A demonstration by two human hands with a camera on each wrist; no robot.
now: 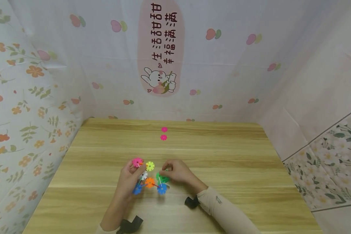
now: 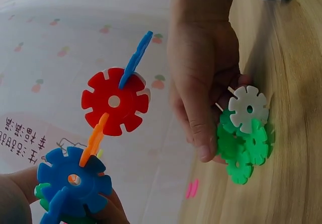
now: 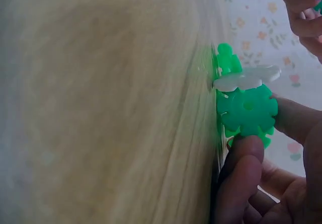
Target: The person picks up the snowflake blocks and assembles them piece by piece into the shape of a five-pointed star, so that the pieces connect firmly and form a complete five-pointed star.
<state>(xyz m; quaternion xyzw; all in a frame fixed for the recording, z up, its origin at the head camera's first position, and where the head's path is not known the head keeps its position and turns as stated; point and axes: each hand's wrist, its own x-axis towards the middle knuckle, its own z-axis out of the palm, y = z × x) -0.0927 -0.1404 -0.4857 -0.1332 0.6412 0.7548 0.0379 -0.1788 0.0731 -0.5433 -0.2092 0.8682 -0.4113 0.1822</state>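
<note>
My left hand (image 1: 128,178) grips a linked piece of notched plastic discs in pink, yellow, white, blue and orange, held above the table. In the left wrist view, a blue disc (image 2: 53,164) of that piece lies against the fingers, and an edge-on orange disc (image 2: 93,139) slots it to a red disc (image 2: 95,110). To its right, my right hand (image 1: 177,171) pinches a green disc (image 3: 235,112) between thumb and fingers. More green discs (image 2: 239,167) and a white disc (image 3: 244,79) cluster with it, low at the tabletop. Some fingertips are hidden behind the discs.
Two loose pink discs (image 1: 163,137) lie farther back on the wooden table (image 1: 222,149). Printed cloth walls (image 1: 237,81) enclose the table's back and sides. Black wrist-worn devices (image 1: 131,225) sit by both forearms.
</note>
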